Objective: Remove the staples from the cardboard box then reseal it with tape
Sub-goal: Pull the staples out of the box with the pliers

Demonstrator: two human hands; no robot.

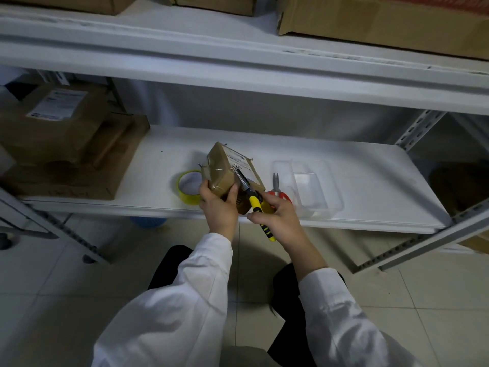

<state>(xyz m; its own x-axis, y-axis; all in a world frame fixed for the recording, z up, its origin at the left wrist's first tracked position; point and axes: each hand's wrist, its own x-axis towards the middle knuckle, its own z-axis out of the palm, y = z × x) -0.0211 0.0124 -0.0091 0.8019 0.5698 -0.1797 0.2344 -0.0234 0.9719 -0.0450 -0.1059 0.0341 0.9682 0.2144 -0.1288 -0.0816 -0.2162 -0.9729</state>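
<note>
A small brown cardboard box with a white label stands tilted on the white shelf. Thin staples stick out at its corners. My left hand grips the box's near lower corner. My right hand holds yellow-and-black pliers, whose metal jaws touch the box's labelled face near the middle. A roll of yellow tape lies flat just left of the box. Red-handled scissors lie to its right, partly hidden behind my right hand.
A clear plastic tray sits right of the scissors. Larger cardboard boxes are stacked at the shelf's left end, and more boxes sit on the shelf above. Metal uprights frame the right side. Tiled floor lies below.
</note>
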